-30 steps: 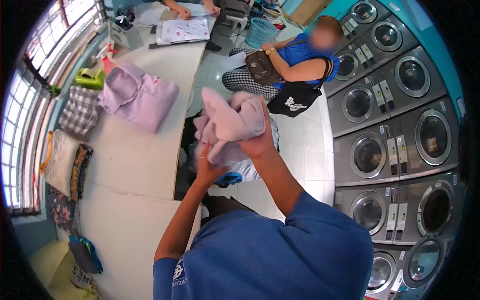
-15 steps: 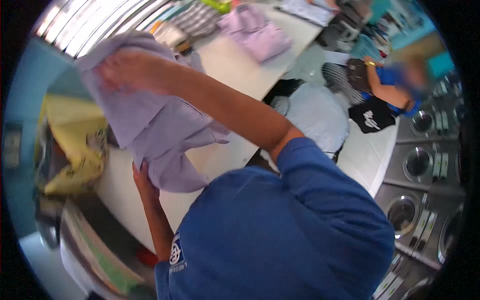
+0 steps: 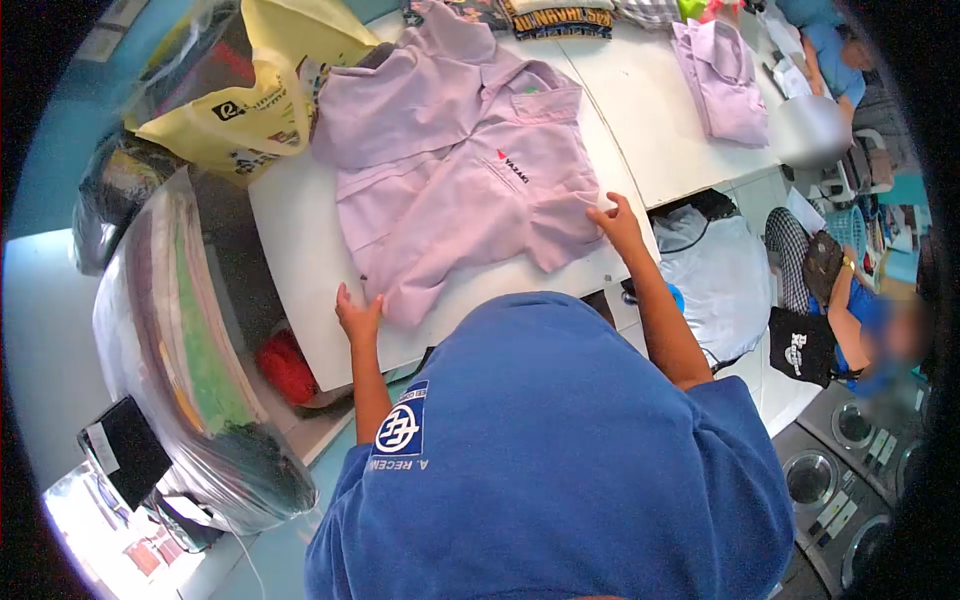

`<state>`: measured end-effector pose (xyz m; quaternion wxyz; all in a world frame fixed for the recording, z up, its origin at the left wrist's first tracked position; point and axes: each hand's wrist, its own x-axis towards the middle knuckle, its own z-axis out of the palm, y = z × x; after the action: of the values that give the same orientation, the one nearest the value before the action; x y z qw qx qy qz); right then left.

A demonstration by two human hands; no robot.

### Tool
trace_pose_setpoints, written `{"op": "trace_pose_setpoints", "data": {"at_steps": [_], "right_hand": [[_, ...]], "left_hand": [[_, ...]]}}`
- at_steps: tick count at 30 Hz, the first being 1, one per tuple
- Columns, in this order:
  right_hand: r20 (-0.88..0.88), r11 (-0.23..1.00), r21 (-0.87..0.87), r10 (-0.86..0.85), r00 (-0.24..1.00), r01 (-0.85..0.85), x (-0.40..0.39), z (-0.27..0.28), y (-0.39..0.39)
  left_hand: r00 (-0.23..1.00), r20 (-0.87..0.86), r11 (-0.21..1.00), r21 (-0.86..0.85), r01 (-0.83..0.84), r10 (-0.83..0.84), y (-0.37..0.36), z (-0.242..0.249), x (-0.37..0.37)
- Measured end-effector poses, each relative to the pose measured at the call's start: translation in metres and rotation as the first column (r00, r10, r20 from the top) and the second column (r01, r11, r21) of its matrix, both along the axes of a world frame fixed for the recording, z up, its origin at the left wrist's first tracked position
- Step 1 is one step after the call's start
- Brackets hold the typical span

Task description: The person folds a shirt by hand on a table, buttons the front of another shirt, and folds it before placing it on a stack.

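A light purple short-sleeved shirt (image 3: 430,225) lies spread over the white table (image 3: 290,240), with its collar toward the far right and a small red-and-black mark on the chest. My left hand (image 3: 360,314) is at its lower left corner, fingers apart and one fingertip right at the fabric edge. At the shirt's right side, my right hand (image 3: 620,225) has its fingers spread, with the tips at the edge of the cloth. Soft creases run across the shirt's middle.
Beyond the shirt sit folded clothes (image 3: 560,22), with a folded purple shirt (image 3: 722,85) to their right. A yellow bag (image 3: 230,120) and a plastic-wrapped bundle (image 3: 190,330) stand at left. Two people are at the right, above front-loading washers (image 3: 810,478).
The purple shirt was held up in the air, my right arm raised across it. Now it lies flat on the table, and both hands have come down to its edges.
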<state>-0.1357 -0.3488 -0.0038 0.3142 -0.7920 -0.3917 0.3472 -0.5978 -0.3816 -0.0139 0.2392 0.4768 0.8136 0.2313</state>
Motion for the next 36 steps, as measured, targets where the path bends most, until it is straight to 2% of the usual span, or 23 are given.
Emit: {"op": "trace_pose_setpoints", "data": {"at_steps": [1,2,3,4,6,8,9,10,11,13,15,16,18,20,22,24,26,28,29,32,33,34,36], "right_hand": [[-0.100,0.998,-0.037,0.039,0.994,-0.043,-0.003,-0.006,0.002],[-0.200,0.993,-0.076,0.074,0.977,-0.090,-0.006,-0.013,-0.002],[-0.015,0.981,-0.041,0.190,0.982,-0.190,-0.005,-0.031,0.000],[-0.015,0.979,-0.039,0.199,0.980,-0.199,-0.007,-0.022,0.005],[-0.113,0.994,0.072,0.090,0.989,-0.082,-0.011,-0.008,0.012],[0.003,0.987,0.147,0.070,0.998,-0.070,0.041,-0.021,0.022],[0.041,0.979,0.201,0.032,0.999,-0.039,0.070,-0.021,0.023],[-0.093,0.986,0.156,-0.038,0.995,0.053,0.068,0.043,0.012],[0.044,0.994,0.106,-0.022,0.999,0.017,0.097,0.035,0.004],[-0.050,0.989,0.146,0.036,0.998,-0.028,0.130,0.025,-0.023],[0.191,0.873,-0.264,0.465,0.864,-0.411,0.167,-0.011,-0.049],[0.179,0.872,-0.269,0.463,0.868,-0.410,0.161,-0.013,-0.062],[0.039,0.933,-0.288,0.236,0.971,-0.215,0.144,-0.010,-0.090],[0.056,0.939,-0.257,0.250,0.967,-0.228,0.126,-0.002,-0.092],[0.154,0.991,-0.129,-0.005,0.988,0.025,0.115,-0.008,-0.086],[0.462,0.998,0.065,-0.050,0.885,0.022,0.104,-0.007,-0.076],[0.544,0.983,0.185,-0.091,0.834,-0.013,0.094,0.014,-0.056],[0.600,0.968,0.250,-0.132,0.789,-0.028,0.086,0.023,-0.037],[0.643,0.949,0.305,-0.144,0.753,-0.079,0.082,0.024,-0.029],[0.602,0.946,0.291,-0.067,0.795,-0.141,0.078,0.018,0.002],[0.441,0.959,0.260,-0.011,0.897,-0.117,0.078,0.010,0.014],[0.259,0.968,0.230,0.039,0.965,-0.101,0.077,0.006,0.029],[0.182,0.983,0.170,0.036,0.983,-0.067,0.070,-0.005,0.059]], "left_hand": [[0.918,0.352,0.983,-0.060,-0.175,0.185,-0.001,-0.004,-0.003],[0.917,0.349,0.981,-0.064,-0.181,0.192,-0.008,-0.008,-0.007],[0.775,0.565,0.958,-0.197,-0.206,0.283,-0.006,0.013,0.002],[0.573,0.728,0.925,-0.323,-0.198,0.377,-0.002,0.025,0.009],[0.582,0.762,0.958,-0.253,-0.137,0.285,0.005,0.015,0.014],[0.582,0.791,0.981,-0.176,-0.081,0.190,0.015,0.017,0.025],[0.516,0.840,0.985,-0.117,-0.130,0.168,0.018,0.034,0.037],[0.450,0.882,0.981,-0.062,-0.183,0.140,0.017,0.051,0.048],[0.408,0.905,0.977,-0.034,-0.213,0.120,0.015,0.061,0.058],[0.464,0.868,0.978,-0.102,-0.182,0.177,0.002,0.064,0.057],[0.539,0.808,0.969,-0.165,-0.182,0.238,-0.013,0.058,0.056],[0.548,0.800,0.969,-0.172,-0.179,0.244,-0.017,0.055,0.054],[0.620,0.727,0.952,-0.176,-0.249,0.296,-0.026,0.049,0.048],[0.661,0.694,0.958,-0.189,-0.217,0.287,-0.024,0.045,0.047],[0.758,0.603,0.968,-0.163,-0.190,0.250,-0.012,0.041,0.052],[0.791,0.580,0.980,-0.145,-0.134,0.194,0.009,0.033,0.055],[0.811,0.574,0.993,-0.101,-0.066,0.113,0.045,0.022,0.063],[0.863,0.465,0.977,-0.171,-0.131,0.197,0.079,0.001,0.062],[0.906,0.418,0.998,-0.009,-0.069,0.067,0.096,-0.031,0.050],[0.829,0.558,0.984,-0.126,0.127,-0.035,0.127,-0.010,0.074],[0.828,0.560,0.983,-0.133,0.127,-0.031,0.131,-0.004,0.084],[0.811,0.585,0.939,-0.269,0.214,-0.017,0.134,-0.001,0.099],[0.809,0.585,0.826,-0.427,0.367,-0.058,0.134,-0.004,0.127]]}}
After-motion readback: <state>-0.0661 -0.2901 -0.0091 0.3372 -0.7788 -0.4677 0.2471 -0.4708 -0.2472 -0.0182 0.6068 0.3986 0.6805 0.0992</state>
